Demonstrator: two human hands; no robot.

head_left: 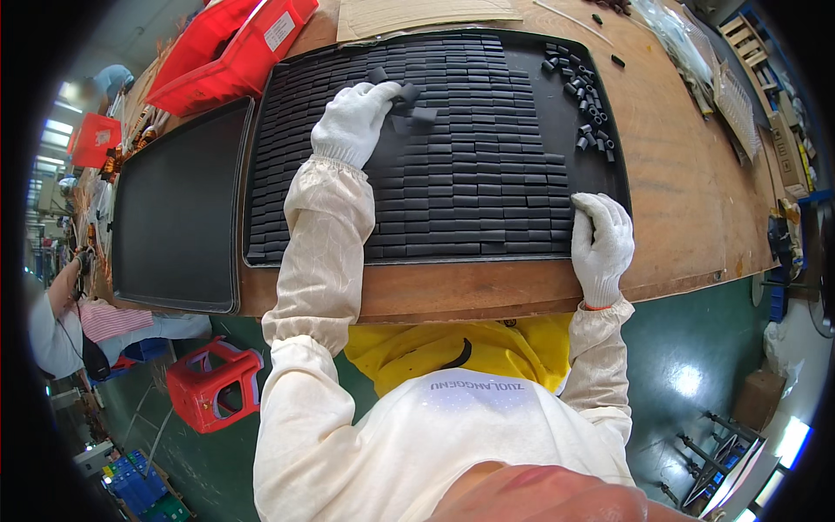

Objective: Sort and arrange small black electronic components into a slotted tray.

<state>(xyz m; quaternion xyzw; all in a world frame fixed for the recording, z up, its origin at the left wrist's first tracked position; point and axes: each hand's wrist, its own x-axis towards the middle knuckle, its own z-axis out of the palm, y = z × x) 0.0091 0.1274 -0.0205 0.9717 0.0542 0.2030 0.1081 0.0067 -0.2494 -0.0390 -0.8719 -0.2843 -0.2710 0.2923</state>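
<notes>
A wide black tray (557, 113) on the table holds many short black tubes (470, 130) laid flat in tight rows. My left hand (352, 126), in a white knit glove, is over the left half of the rows. Its fingers are closed on a black tube (407, 92); other dark tubes near the fingertips are smeared by motion. At the tray's front right corner is my gloved right hand (602, 239), fingers curved and thumb apart, with nothing visible between them. Loose black tubes (587, 96) lie scattered in the tray's right part.
Left of the tray stands another black tray (178, 209), with a red bin (226, 56) behind it. Cardboard (426, 13) lies at the table's back. Plastic bags (674, 43) are at the far right. A red stool (215, 383) stands on the floor; another person's arm (65, 283) is at far left.
</notes>
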